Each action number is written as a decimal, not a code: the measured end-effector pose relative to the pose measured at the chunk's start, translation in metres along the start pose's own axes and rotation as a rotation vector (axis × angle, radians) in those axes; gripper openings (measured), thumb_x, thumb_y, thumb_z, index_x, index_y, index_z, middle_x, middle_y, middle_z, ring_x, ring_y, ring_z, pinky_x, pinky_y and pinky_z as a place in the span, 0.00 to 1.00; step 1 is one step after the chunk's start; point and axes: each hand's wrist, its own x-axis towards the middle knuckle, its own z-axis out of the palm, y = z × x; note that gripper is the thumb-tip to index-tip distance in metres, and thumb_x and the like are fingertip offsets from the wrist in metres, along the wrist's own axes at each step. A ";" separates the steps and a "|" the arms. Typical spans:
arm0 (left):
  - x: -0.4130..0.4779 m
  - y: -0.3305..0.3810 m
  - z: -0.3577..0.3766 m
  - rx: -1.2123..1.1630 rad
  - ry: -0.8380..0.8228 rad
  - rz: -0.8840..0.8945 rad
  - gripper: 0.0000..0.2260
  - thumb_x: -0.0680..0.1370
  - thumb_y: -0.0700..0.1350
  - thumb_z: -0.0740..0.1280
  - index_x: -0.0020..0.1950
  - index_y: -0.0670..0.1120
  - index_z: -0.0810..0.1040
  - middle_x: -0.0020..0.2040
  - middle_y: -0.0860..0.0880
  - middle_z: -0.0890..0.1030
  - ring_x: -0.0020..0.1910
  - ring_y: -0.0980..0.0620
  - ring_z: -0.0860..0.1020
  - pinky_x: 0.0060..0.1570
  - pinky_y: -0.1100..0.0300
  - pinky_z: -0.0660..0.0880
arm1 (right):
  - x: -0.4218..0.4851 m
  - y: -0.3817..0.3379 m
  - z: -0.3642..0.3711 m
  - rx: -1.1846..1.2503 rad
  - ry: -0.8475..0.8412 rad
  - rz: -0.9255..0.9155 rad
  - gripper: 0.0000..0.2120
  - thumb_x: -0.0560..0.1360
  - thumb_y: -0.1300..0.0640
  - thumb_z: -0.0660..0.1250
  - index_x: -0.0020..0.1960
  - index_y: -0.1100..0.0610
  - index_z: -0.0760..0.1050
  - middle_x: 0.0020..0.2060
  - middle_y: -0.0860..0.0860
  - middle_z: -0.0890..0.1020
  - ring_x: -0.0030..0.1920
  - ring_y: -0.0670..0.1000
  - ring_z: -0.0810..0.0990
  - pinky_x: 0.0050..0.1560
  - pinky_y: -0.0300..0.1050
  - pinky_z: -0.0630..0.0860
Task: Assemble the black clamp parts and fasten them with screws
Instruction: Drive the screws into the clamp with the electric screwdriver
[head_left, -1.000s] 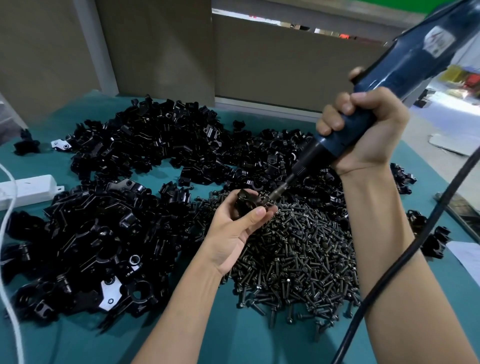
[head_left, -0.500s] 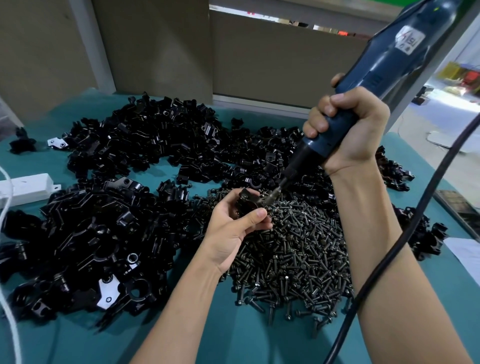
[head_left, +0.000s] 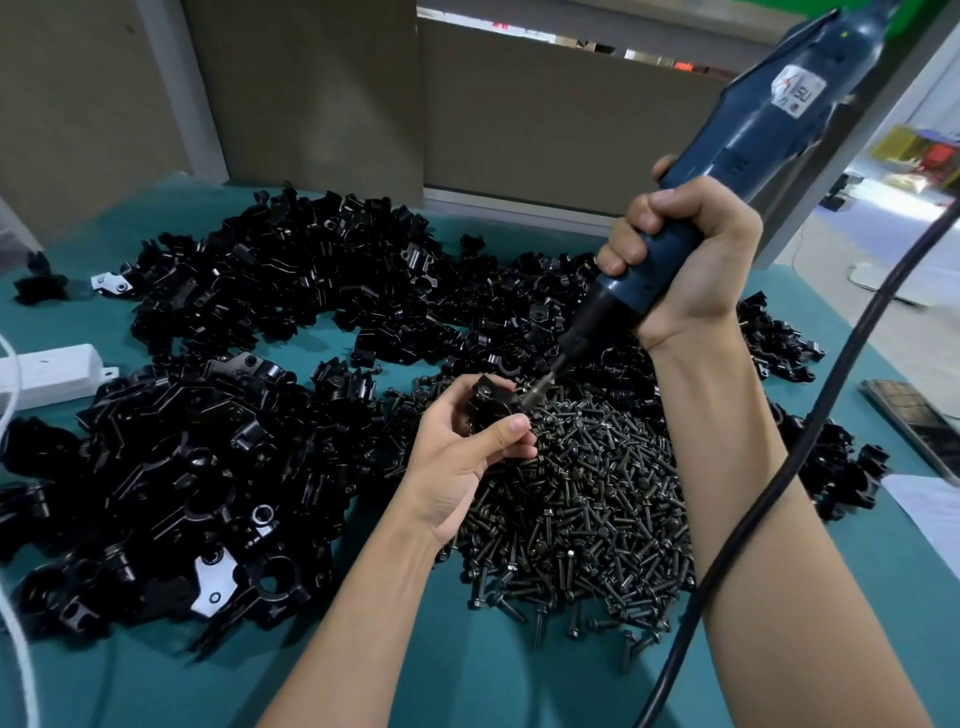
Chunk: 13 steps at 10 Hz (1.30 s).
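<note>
A black clamp was held just above the centre of the frame, pinched between the thumb and curled fingers of the left hand, over the upper edge of a heap of dark screws. The right hand, in the upper right of the frame, was wrapped firmly round the grip of a blue electric screwdriver, whose body was tilted up toward the upper right corner. The screwdriver's bit was pointed down and to the left and was set against the right side of the clamp; whether a screw was seated there could not be told. A black cable was seen running from the right edge down to the bottom of the frame, in front of the right forearm. The screws were heaped on a teal table, in the lower centre and right. Loose black clamp parts were piled across the left and the upper middle of the frame. A few bare silver plates were seen among them at the lower left. A white power strip was seen at the left edge, just beside the pile.
</note>
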 end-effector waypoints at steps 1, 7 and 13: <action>0.001 0.000 0.000 0.008 0.010 0.001 0.13 0.68 0.34 0.74 0.47 0.51 0.84 0.40 0.48 0.83 0.38 0.48 0.82 0.42 0.57 0.81 | 0.000 0.001 0.000 -0.013 -0.005 -0.003 0.09 0.64 0.64 0.59 0.43 0.57 0.68 0.24 0.48 0.68 0.22 0.48 0.65 0.26 0.38 0.66; 0.001 -0.001 -0.002 -0.024 0.020 0.023 0.16 0.62 0.41 0.79 0.48 0.49 0.83 0.40 0.47 0.83 0.38 0.47 0.83 0.42 0.57 0.81 | -0.003 0.006 0.002 -0.026 -0.007 -0.032 0.09 0.64 0.65 0.60 0.43 0.57 0.67 0.25 0.49 0.68 0.22 0.48 0.66 0.26 0.38 0.67; 0.002 -0.002 -0.005 -0.012 0.027 0.022 0.16 0.67 0.36 0.76 0.53 0.44 0.78 0.40 0.47 0.83 0.38 0.47 0.83 0.42 0.57 0.81 | -0.003 0.009 0.001 -0.011 0.033 -0.026 0.09 0.64 0.65 0.60 0.44 0.57 0.69 0.25 0.49 0.68 0.23 0.48 0.66 0.27 0.38 0.67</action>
